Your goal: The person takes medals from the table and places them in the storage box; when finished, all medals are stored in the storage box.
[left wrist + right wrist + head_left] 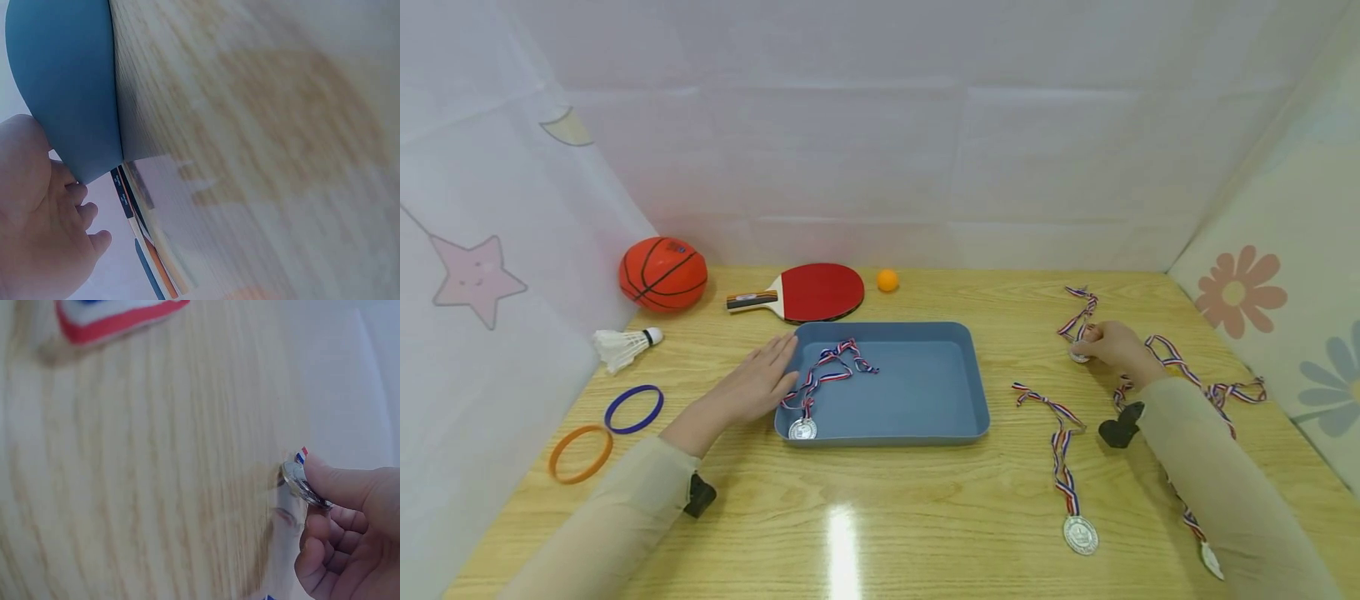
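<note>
A blue-grey tray lies mid-table, with a silver medal and its striped ribbon inside at the left. My left hand rests its straight fingers on the tray's left rim; the left wrist view shows that hand against the tray wall. Over at the right, my right hand pinches another silver medal, its ribbon trailing toward the back. Up close in the right wrist view, thumb and fingers grip the edge of this medal.
Right of the tray lie a silver medal and, partly under the right arm, more ribbons and a medal. Behind are a paddle and orange ball. At left: basketball, shuttlecock, blue wristband, orange wristband.
</note>
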### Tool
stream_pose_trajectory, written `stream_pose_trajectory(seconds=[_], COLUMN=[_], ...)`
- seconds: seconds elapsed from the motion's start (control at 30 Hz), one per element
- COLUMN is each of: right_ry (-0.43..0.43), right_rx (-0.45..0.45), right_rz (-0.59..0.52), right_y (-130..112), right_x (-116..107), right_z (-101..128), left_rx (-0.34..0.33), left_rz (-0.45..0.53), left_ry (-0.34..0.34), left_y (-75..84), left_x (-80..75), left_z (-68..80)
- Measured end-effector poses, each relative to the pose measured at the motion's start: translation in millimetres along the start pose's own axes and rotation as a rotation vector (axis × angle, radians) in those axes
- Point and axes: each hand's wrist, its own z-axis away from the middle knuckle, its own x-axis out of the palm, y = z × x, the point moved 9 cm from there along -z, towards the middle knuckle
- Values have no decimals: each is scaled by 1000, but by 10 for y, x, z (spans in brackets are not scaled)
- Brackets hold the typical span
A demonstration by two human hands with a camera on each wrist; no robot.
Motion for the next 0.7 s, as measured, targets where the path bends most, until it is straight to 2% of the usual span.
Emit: stream_pose_trajectory(seconds=[0.23,0.4,0.53,0.7], right_ry=[-70,-55,-40,-38], right_rx=[31,10,11,25], right_rz=[-132,-223,-380,-651], right_y=[-4,-74,-118,-145], right_x=[59,10,-54,-165], right_z=[-5,45,90,115], left_rx=[11,11,9,7], left_rz=[-5,-4,1,1], left_ry=[3,5,4,5], left_y=[11,13,10,1], left_x=[2,1,1,5], left_z=[-2,-1,-1,-2])
